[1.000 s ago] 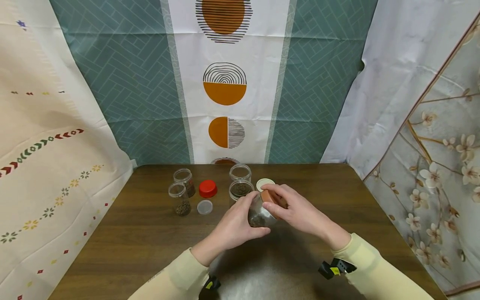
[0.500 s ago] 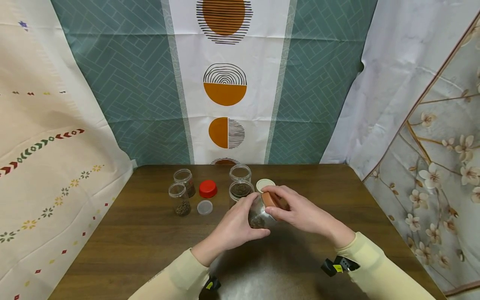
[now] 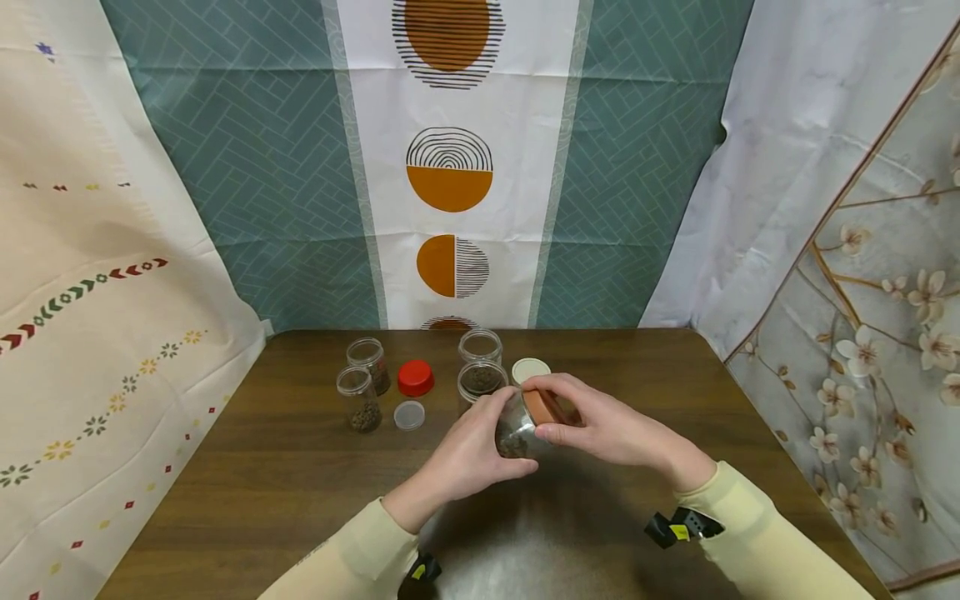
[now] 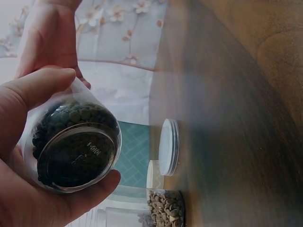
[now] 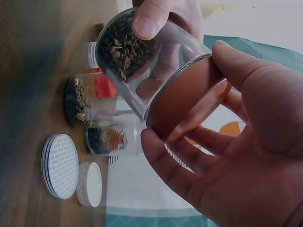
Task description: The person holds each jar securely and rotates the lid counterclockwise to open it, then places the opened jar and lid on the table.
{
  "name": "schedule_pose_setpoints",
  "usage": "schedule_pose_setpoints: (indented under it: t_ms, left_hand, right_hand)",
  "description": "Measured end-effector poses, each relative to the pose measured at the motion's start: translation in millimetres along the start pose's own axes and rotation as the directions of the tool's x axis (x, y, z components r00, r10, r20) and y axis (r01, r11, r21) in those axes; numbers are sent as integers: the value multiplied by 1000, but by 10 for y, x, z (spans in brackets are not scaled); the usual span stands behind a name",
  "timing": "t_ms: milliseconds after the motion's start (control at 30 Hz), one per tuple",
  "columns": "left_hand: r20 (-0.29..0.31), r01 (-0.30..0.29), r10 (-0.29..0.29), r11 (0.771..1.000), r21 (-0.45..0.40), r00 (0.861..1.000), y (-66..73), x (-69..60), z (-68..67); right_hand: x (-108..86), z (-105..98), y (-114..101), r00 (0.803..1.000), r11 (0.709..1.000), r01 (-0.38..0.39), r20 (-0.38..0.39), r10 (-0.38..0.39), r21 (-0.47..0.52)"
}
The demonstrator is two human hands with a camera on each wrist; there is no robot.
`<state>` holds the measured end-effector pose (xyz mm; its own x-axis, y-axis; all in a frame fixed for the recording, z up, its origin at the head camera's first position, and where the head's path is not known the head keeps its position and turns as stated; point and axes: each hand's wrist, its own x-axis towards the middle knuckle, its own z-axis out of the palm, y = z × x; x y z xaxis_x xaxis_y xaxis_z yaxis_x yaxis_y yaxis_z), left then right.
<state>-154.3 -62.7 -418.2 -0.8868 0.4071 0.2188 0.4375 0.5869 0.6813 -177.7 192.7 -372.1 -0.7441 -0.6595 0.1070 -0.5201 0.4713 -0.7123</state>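
My left hand (image 3: 468, 446) holds a clear jar (image 3: 513, 432) tilted on its side above the table, its mouth end toward the right. Dark, flat pellets (image 5: 124, 47) lie inside, toward the jar's base. An orange-brown lid (image 5: 184, 99) sits at the jar's mouth, and my right hand (image 3: 611, 425) holds it by the rim between thumb and fingertips. In the right wrist view, the lid meets the glass all along the visible edge; how tightly it is fastened cannot be told. From the left wrist view, the jar's base (image 4: 78, 156) faces the camera, with left thumb and fingers around it.
Two jars (image 3: 480, 379) stand just behind my left hand, beside a pale round lid (image 3: 531, 370). Two narrower jars (image 3: 364, 410) with pellets stand further left, with a red lid (image 3: 416, 378) and a small translucent lid (image 3: 409, 415) near them. Curtains hang behind the table (image 3: 300, 500).
My right hand has shifted slightly right and down, with its fingers turning a little around the lid. The left hand and jar have stayed nearly in place.
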Motion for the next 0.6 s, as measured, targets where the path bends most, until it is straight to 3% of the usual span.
schedule_pose_setpoints:
  t_ms: [200, 600]
  left_hand:
    - [-11, -17, 17, 1000, 3, 1000, -16, 11, 6]
    - [-18, -41, 42, 999, 17, 999, -33, -1, 36]
  right_hand:
    - [4, -12, 12, 999, 998, 30, 22, -32, 52]
    - [-18, -18, 22, 997, 997, 56, 51, -59, 52]
